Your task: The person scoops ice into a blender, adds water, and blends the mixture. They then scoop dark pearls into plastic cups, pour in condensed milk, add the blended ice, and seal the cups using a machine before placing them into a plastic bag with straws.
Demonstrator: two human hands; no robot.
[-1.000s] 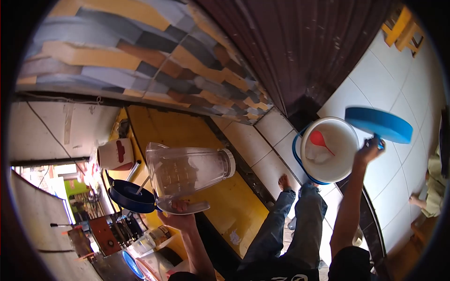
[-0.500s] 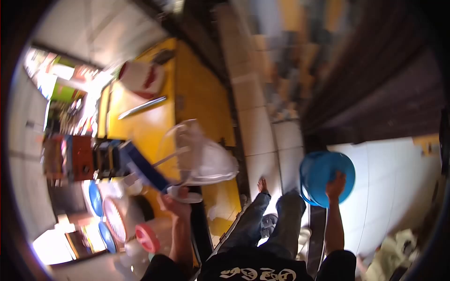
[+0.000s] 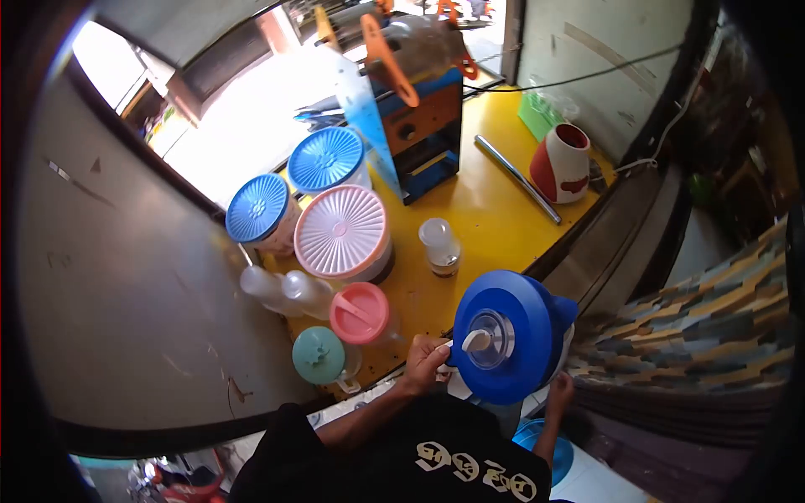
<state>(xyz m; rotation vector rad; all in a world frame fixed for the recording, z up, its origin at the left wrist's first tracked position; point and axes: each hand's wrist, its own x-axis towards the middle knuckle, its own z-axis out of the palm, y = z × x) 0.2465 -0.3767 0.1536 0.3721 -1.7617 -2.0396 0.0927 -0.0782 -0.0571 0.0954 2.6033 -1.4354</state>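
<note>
My left hand (image 3: 426, 364) grips the white handle of a large jug with a round blue lid (image 3: 530, 314), tilted above the counter's front edge. A clear round insert with a pale knob (image 3: 478, 340) sits in the lid. My right hand (image 3: 561, 392) is beside the jug's lower right side, its fingers curled; whether it holds or only touches something there is hidden. Behind the jug, a small clear plastic cup (image 3: 442, 251) stands on the yellow counter (image 3: 495, 216).
Pink-lidded (image 3: 341, 232) and blue-lidded (image 3: 326, 159) tubs, a pink-lidded jug (image 3: 360, 313) and a green-lidded jug (image 3: 319, 355) stand left. Behind are a machine (image 3: 423, 126), a metal rod (image 3: 517, 179) and a red-white container (image 3: 560, 165). A blue bucket (image 3: 558, 453) is low right.
The view has swung toward the counter. The jug in my left hand now shows its lid from above. My right hand has left the blue bucket and come up beside the jug.
</note>
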